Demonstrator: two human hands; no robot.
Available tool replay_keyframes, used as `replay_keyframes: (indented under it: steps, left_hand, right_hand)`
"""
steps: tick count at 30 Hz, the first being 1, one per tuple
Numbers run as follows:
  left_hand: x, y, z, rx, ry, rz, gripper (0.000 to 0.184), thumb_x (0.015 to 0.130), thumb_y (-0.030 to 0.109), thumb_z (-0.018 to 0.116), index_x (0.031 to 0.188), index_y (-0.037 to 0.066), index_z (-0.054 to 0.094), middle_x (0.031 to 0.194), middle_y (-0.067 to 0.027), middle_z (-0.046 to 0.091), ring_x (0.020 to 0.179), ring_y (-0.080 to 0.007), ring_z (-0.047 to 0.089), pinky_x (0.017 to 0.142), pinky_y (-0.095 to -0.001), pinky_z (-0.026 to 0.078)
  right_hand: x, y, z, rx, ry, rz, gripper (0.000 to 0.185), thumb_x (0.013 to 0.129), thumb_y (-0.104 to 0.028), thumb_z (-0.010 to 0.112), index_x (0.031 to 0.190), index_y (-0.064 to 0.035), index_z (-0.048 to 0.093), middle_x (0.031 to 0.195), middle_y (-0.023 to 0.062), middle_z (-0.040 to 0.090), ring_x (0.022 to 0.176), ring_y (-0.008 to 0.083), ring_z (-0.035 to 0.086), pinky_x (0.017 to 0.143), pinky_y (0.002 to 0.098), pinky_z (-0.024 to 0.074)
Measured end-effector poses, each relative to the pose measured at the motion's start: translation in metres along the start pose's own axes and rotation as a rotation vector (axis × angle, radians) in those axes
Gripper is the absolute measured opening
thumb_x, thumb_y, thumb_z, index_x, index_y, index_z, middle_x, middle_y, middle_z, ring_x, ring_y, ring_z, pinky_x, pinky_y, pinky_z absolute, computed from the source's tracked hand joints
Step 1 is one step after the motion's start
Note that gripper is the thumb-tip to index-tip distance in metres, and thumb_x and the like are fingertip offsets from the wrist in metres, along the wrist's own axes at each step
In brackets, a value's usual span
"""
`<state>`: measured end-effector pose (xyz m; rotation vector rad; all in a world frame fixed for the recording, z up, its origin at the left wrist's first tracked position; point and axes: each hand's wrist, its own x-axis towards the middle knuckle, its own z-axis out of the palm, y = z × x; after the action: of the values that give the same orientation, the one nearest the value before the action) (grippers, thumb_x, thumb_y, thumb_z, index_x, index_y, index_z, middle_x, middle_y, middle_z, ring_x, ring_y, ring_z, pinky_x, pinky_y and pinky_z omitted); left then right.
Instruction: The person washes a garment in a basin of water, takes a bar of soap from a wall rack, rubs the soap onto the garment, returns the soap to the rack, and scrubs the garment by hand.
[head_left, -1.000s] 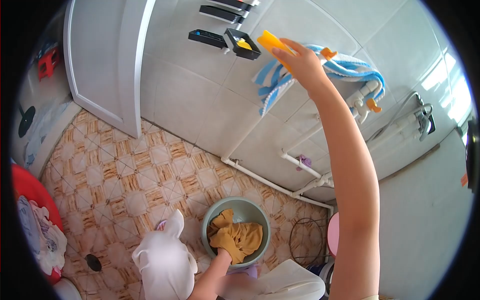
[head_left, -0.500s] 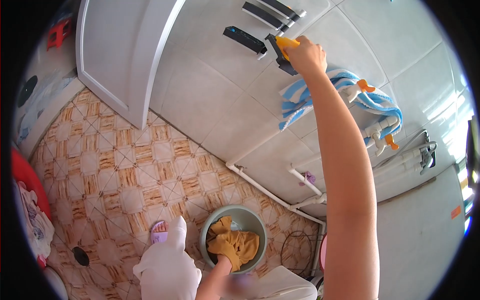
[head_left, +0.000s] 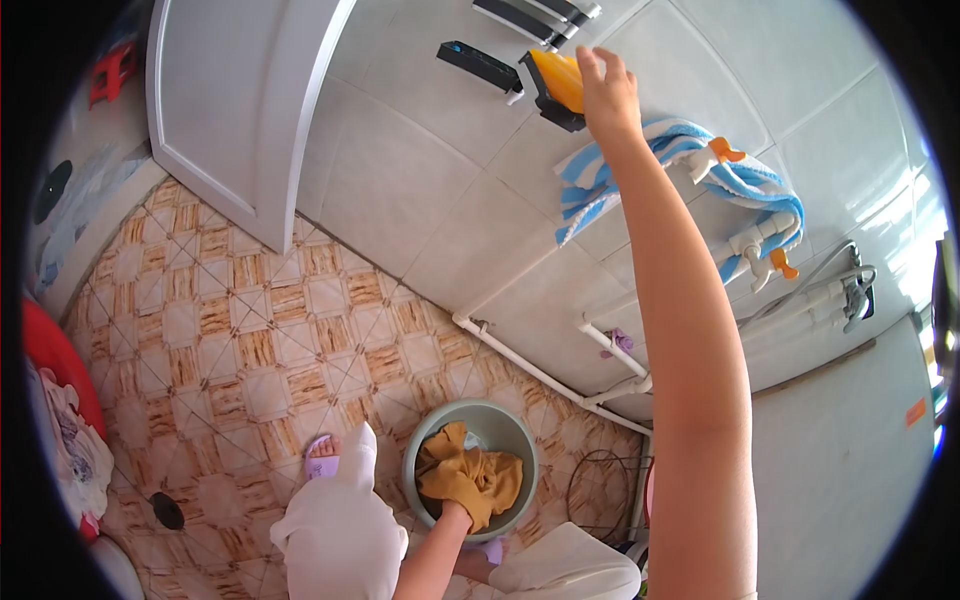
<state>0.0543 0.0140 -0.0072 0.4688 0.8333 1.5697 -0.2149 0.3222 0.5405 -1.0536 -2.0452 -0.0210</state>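
Observation:
My right hand is raised at the wall, its fingers apart beside a yellow object. That object stands tilted in a small black tray, close against the hand. Low in the view, a grey-green basin on the floor contains a mustard-brown cloth. My left hand reaches into the basin at the cloth's lower edge; the fabric hides its fingers.
A blue-and-white striped towel hangs over pipes with orange-handled valves. More black shelves are on the wall. A white door is at upper left, a red tub with clothes at far left, and a drain cover on the tiles.
My right hand has brought the yellow object left to the black tray, and its fingers have since lifted off it. My left hand remains at the cloth. The camera view has shifted.

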Motion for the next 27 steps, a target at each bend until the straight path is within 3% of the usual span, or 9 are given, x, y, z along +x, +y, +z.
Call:
replay_keyframes:
  steps: [6, 10, 13, 15, 16, 21, 24, 26, 27]
  left_hand:
    - [0.006, 0.038, -0.003, -0.198, 0.068, -0.037, 0.044, 0.096, 0.034, 0.031, 0.134, 0.013, 0.038, 0.139, -0.0065, 0.040, 0.128, -0.0222, 0.037, 0.107, -0.0357, 0.028]
    - [0.002, 0.065, 0.001, -0.510, 0.099, -0.144, 0.043, 0.095, 0.035, 0.036, 0.131, 0.012, 0.041, 0.135, -0.0081, 0.043, 0.125, -0.0223, 0.039, 0.105, -0.0355, 0.031]
    - [0.003, 0.062, 0.003, -0.582, 0.152, -0.249, 0.043, 0.094, 0.035, 0.038, 0.130, 0.012, 0.043, 0.134, -0.0088, 0.044, 0.124, -0.0224, 0.040, 0.104, -0.0353, 0.032]
    - [0.009, 0.044, 0.011, 0.669, 0.078, -0.414, 0.048, 0.092, 0.036, 0.041, 0.134, 0.012, 0.041, 0.137, -0.0084, 0.042, 0.126, -0.0230, 0.039, 0.105, -0.0350, 0.030]
    - [-0.002, 0.073, 0.031, 0.868, 0.164, -0.103, 0.050, 0.089, 0.040, 0.048, 0.130, 0.011, 0.045, 0.133, -0.0115, 0.046, 0.124, -0.0263, 0.042, 0.102, -0.0369, 0.033]
    - [-0.036, 0.032, 0.047, 0.740, 0.039, -0.238, 0.043, 0.090, 0.030, 0.046, 0.126, 0.007, 0.047, 0.126, -0.0181, 0.052, 0.117, -0.0343, 0.048, 0.095, -0.0402, 0.039]
    - [-0.033, 0.041, 0.051, 0.777, -0.096, -0.401, 0.036, 0.089, 0.020, 0.047, 0.121, 0.005, 0.050, 0.123, -0.0190, 0.053, 0.113, -0.0340, 0.050, 0.093, -0.0396, 0.040]
    - [-0.031, 0.034, 0.045, 0.776, -0.158, -0.468, 0.029, 0.085, 0.007, 0.048, 0.112, 0.002, 0.055, 0.116, -0.0192, 0.055, 0.108, -0.0310, 0.053, 0.091, -0.0385, 0.040]
    - [-0.028, 0.041, 0.041, 0.789, -0.156, -0.482, 0.029, 0.085, 0.007, 0.048, 0.112, 0.002, 0.055, 0.116, -0.0192, 0.055, 0.108, -0.0310, 0.053, 0.091, -0.0385, 0.040]
  right_hand:
    - [-0.126, 0.015, -0.054, 0.500, 0.013, -0.202, 0.036, 0.094, -0.028, 0.048, 0.122, -0.0051, 0.052, 0.113, 0.0121, 0.057, 0.106, 0.0199, 0.053, 0.090, 0.0304, 0.0407]
    - [-0.313, 0.099, -0.057, 0.373, -0.555, 0.118, 0.035, 0.089, -0.023, 0.058, 0.119, -0.0044, 0.055, 0.112, 0.0078, 0.057, 0.107, 0.0198, 0.052, 0.093, 0.0306, 0.0390]
    - [-0.465, 0.173, -0.039, 0.475, -0.535, 0.929, 0.045, 0.083, -0.021, 0.067, 0.120, -0.0009, 0.054, 0.122, 0.0120, 0.052, 0.114, 0.0202, 0.048, 0.096, 0.0324, 0.0379]
    - [-0.512, 0.167, -0.042, 0.500, -0.494, 1.191, 0.048, 0.081, -0.020, 0.070, 0.121, 0.0006, 0.053, 0.126, 0.0139, 0.049, 0.116, 0.0199, 0.047, 0.097, 0.0328, 0.0375]
    - [-0.526, 0.153, -0.039, 0.647, -0.558, 1.237, 0.050, 0.081, -0.019, 0.070, 0.124, -0.0016, 0.052, 0.124, 0.0143, 0.051, 0.115, 0.0204, 0.048, 0.096, 0.0321, 0.0388]
    - [-0.606, 0.213, -0.016, 0.799, -0.451, 1.500, 0.042, 0.079, -0.021, 0.072, 0.112, 0.0023, 0.059, 0.105, 0.0111, 0.061, 0.094, 0.0236, 0.059, 0.083, 0.0327, 0.0459]
    - [-0.645, 0.259, -0.003, 0.595, -0.272, 1.317, 0.031, 0.085, -0.021, 0.065, 0.104, 0.0031, 0.062, 0.086, 0.0147, 0.066, 0.077, 0.0271, 0.063, 0.072, 0.0344, 0.0486]
    - [-0.643, 0.269, -0.003, -0.106, -0.225, 1.280, 0.033, 0.092, -0.028, 0.054, 0.102, 0.0020, 0.063, 0.082, 0.0214, 0.066, 0.073, 0.0320, 0.064, 0.068, 0.0378, 0.0490]
    - [-0.640, 0.267, -0.001, -0.098, -0.230, 1.297, 0.033, 0.092, -0.028, 0.054, 0.102, 0.0020, 0.063, 0.082, 0.0214, 0.066, 0.073, 0.0320, 0.064, 0.068, 0.0378, 0.0490]
